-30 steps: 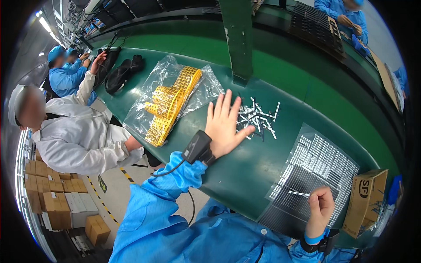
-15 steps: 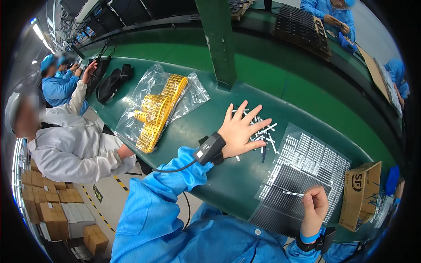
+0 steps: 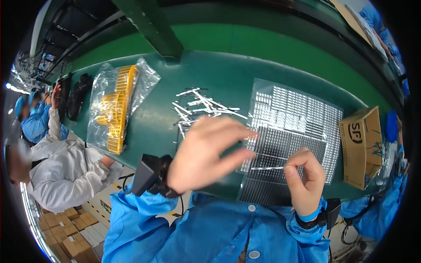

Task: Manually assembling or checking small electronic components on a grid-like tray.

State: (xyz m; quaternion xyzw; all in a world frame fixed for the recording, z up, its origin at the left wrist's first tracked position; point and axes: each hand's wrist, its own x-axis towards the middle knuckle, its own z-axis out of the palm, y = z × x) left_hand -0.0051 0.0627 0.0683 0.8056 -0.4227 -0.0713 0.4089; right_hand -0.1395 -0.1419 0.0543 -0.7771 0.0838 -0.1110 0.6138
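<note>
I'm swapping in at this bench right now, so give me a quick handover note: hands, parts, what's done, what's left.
Left hand: open, fingers spread, over the table between the loose pins and the tray; it looks empty, though blurred.
Right hand: pinching one thin pin over the tray's near edge.
Parts: loose white pins lie in a heap on the green table, left of the clear grid tray. A bag of yellow parts lies further left; a cardboard box stands right of the tray.
Done: many tray slots look filled, count unclear.
Left: the heap of pins is still on the table.
</note>
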